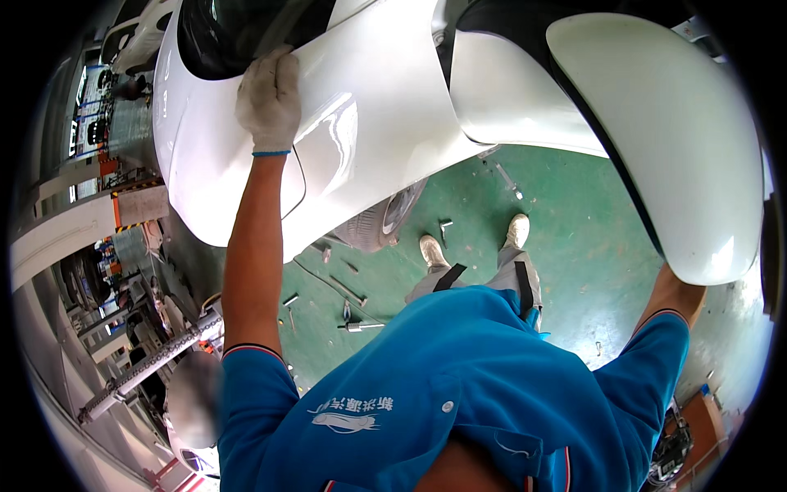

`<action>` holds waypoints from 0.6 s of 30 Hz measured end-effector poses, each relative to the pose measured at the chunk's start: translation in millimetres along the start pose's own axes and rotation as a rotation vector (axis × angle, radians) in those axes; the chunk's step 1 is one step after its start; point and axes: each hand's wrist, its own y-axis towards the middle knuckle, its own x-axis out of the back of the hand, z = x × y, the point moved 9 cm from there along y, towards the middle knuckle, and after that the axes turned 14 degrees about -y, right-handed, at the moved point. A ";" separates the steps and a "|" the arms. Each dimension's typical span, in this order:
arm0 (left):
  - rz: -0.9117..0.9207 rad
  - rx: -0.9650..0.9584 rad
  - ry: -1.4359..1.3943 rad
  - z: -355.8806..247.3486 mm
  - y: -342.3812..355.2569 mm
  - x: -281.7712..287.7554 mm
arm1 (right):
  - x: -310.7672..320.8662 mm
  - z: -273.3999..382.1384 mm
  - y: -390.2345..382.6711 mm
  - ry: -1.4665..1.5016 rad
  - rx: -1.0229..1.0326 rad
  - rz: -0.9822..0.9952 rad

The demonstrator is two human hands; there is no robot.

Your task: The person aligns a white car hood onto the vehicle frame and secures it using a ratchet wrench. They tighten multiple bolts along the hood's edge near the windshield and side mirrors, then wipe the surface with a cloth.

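Note:
My left hand (270,97), in a white work glove with a blue cuff, rests on the glossy white car body (385,90). Its fingers lie against the panel beside the dark window (238,41), and no object shows in it. On the right, a white, rounded car door (656,123) with a black edge stands swung out from the car. My right forearm (674,289) runs up behind the door's lower end, which hides the right hand. A wheel (373,223) shows under the body panel.
On the green floor (574,221) lie several hand tools, among them a hammer (445,228) near my shoes and a metal tool (361,326) by a thin cable. A beam with striped markings (139,205) and a person's blurred head (194,398) are at left.

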 end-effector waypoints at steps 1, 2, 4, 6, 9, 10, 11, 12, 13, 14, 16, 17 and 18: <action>-0.007 -0.027 0.006 -2.2 -0.5 0.6 | -3.2 6.9 6.6 -0.003 0.021 0.010; -0.008 -0.031 0.019 -1.9 -1.2 0.8 | -8.7 15.5 13.3 -0.004 0.042 0.020; -0.014 -0.033 0.034 -1.0 -2.4 1.6 | -22.3 38.3 28.4 0.000 0.100 0.031; -0.009 -0.033 0.035 0.0 -3.0 1.5 | -39.8 62.5 42.1 -0.009 0.161 0.047; -0.009 -0.063 0.040 -2.8 -4.0 3.1 | -68.1 108.4 63.7 -0.017 0.285 0.070; 0.009 -0.058 0.034 -3.7 -4.5 2.7 | -77.1 128.8 69.7 -0.020 0.340 0.075; 0.018 -0.052 0.025 -4.9 -4.7 1.8 | -85.7 151.6 74.0 -0.022 0.403 0.077; 0.029 -0.048 0.013 -7.1 -5.0 1.7 | -93.7 174.9 73.6 -0.027 0.470 0.081; 0.046 -0.020 -0.040 -6.7 -3.2 0.4 | -100.5 199.9 69.7 -0.024 0.543 0.080; 0.014 -0.040 -0.020 -11.2 -2.9 4.5 | -105.6 222.2 59.2 -0.008 0.615 0.080; -0.053 -0.078 0.015 -20.7 -2.8 7.8 | -114.2 256.9 20.4 0.163 0.667 0.099; -0.060 -0.074 0.018 -22.8 -1.4 8.5 | -118.4 255.8 -4.1 0.295 0.555 0.143; -0.062 -0.068 0.019 -24.1 -0.6 8.6 | -125.8 247.3 -41.7 0.435 0.443 0.199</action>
